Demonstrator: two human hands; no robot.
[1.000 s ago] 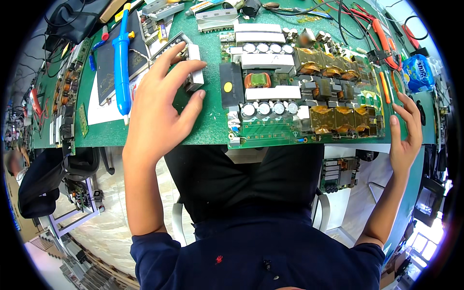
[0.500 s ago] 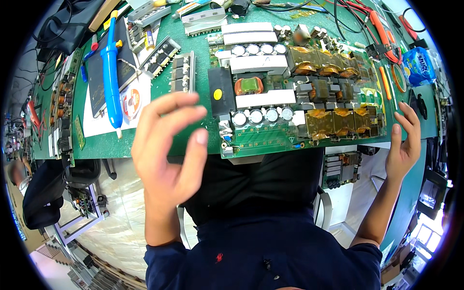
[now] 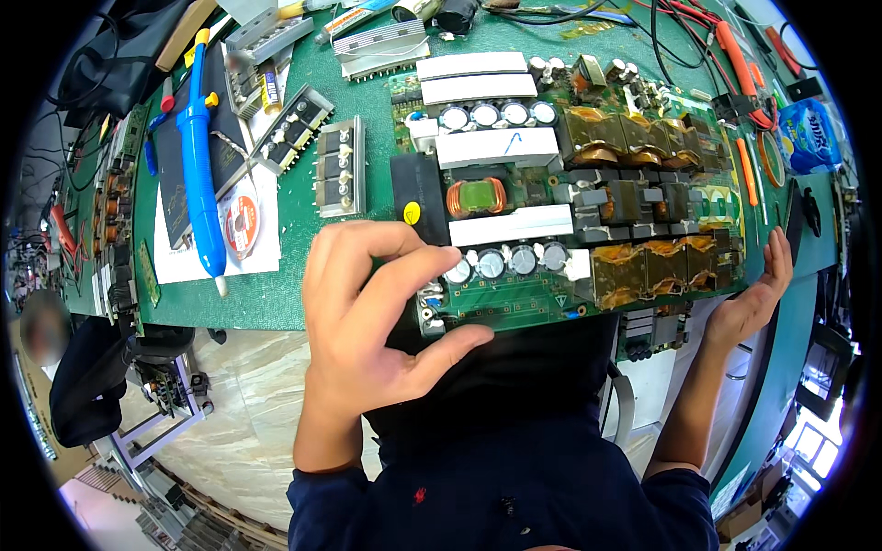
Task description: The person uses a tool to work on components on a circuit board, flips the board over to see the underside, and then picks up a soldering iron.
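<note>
A large green circuit board (image 3: pixel 514 285) with capacitors, white heatsink bars and amber-taped transformers lies at the bench's front edge. My left hand (image 3: pixel 358 331) is open at its lower left corner, fingers curved and apart, index tip by the capacitors, thumb at the front edge; whether it touches is unclear. My right hand (image 3: pixel 744 303) is open at the lower right end, fingers pointing up beside the board; contact is unclear. Left of the board are two heatsink modules (image 3: pixel 340 165) (image 3: pixel 294 129) and a blue desoldering pump (image 3: pixel 200 184) on a dark notebook and paper.
The green bench (image 3: pixel 248 303) holds circuit boards (image 3: pixel 115 216) at the left, loose heatsinks (image 3: pixel 381 50), red-handled tools and cables (image 3: pixel 730 64), and a blue packet (image 3: pixel 808 133). A blurred person (image 3: pixel 46 331) is at far left. Another board (image 3: pixel 648 335) sits below the bench edge.
My left hand left the small modules and came down to the big board's lower left corner. My right hand dropped slightly toward its right end. The bench appears lower in view.
</note>
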